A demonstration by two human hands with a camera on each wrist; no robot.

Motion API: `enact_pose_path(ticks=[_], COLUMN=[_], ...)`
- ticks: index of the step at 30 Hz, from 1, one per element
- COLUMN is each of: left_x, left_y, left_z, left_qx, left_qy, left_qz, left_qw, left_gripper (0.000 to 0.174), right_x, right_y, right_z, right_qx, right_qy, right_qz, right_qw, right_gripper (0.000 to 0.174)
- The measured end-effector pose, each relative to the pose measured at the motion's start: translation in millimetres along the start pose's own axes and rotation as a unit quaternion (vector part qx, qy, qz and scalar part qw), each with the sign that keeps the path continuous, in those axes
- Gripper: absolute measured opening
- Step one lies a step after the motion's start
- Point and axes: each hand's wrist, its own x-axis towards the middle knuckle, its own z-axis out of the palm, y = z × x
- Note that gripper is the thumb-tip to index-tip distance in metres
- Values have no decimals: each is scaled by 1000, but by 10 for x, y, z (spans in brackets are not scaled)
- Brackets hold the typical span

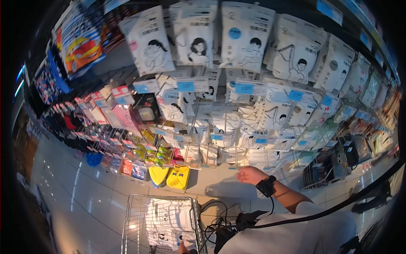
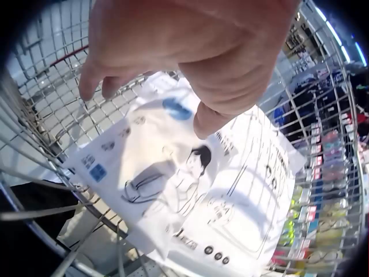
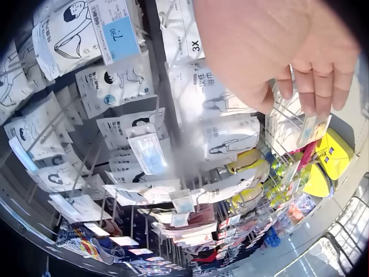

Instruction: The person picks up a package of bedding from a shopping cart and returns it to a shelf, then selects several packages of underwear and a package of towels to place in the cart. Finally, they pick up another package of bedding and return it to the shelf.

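My left hand (image 2: 190,52) hovers over two white soft packs in a wire shopping cart (image 1: 129,224), fingers loosely spread and thumb tip overlapping the nearer pack. That pack (image 2: 155,179) shows a line drawing of a seated person and a blue oval; the other white pack (image 2: 253,184) lies beside it. In the head view only a little of the left hand (image 1: 182,248) shows at the bottom edge. My right hand (image 1: 251,174) is held out low before the rack, holding nothing. The right wrist view shows its relaxed fingers near hanging white packs (image 3: 230,138).
Rows of white packs (image 1: 247,38) hang on hooks with blue price tags (image 1: 244,88). Yellow items (image 1: 177,177) stand at the rack's foot, left of the right hand. Black cables (image 1: 218,220) loop beside the cart. Tiled floor (image 1: 91,190) stretches to the left.
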Motion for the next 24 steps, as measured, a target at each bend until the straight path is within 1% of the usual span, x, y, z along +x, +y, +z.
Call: enact_pose_path(ticks=[1,2,3,5,7,9,10,11,12,13,14,15,16,17,18,19,20,21,22,23,24], left_x=[42,63,67,33,23,-6,-258,-760,-545,-956,-1266,-1376,-1553,-1751,-1941,-2190,-2451,-2659,-2825,-2941,-3040], left_y=[10,34,91,261,511,894,1086,1342,1559,1806,2037,2212,2400,2576,2745,2878,2974,3073,3177,3277,3374], left_z=[-91,-189,-281,-436,-604,-693,-576,-302,-222,54,234,398,589,789,1020,1270,1500,1695,1871,2030,2175], left_qx=[-6,-12,-19,-35,-72,-112,-86,-60,-74,-81,-34,-55,-55,-47,-40,-44,-47,-39,-31,-15,4], left_qy=[-5,-11,-11,-7,-11,-25,2,31,157,131,88,52,20,-14,-49,-82,-115,-141,-167,-184,-202], left_qz=[1,0,2,12,42,100,203,301,313,339,351,408,450,486,520,552,583,592,603,620,636], left_qw=[1000,1000,1000,999,996,988,975,951,934,928,932,910,891,873,852,829,803,792,779,762,745], left_gripper=[26,28,31,36,41,46,48,50,23,33,40,43,47,47,47,47,47,47,47,47,47], right_x=[6,-8,-14,-10,-106,-180,-209,-227,-241,-262,-315,-278,-240,-216,-284,-357,-430,-459,-396,-353,-318], right_y=[-24,-45,-69,-151,-282,-400,-455,-518,-586,-657,-746,-800,-845,-901,-1021,-1134,-1232,-1308,-1354,-1419,-1483], right_z=[-42,-72,-100,-130,-70,2,31,66,110,157,212,261,312,365,449,535,629,729,832,937,1037], right_qx=[-2,9,23,13,47,67,78,83,84,84,82,82,58,34,-4,-9,-25,-40,-29,-34,-44], right_qy=[-8,-18,-23,-45,-68,-78,-93,-105,-132,-161,-173,-186,-198,-207,-197,-206,-249,-292,-301,-309,-301], right_qz=[-6,-33,-35,-72,-79,-98,-107,-104,-123,-141,-143,-139,-175,-210,-221,-220,-256,-292,-286,-289,-310], right_qw=[1000,999,999,996,993,990,987,986,980,973,971,969,963,955,955,953,934,910,909,905,900], right_gripper=[20,22,22,23,24,30,29,29,29,29,32,32,34,36,43,43,45,48,53,53,59])
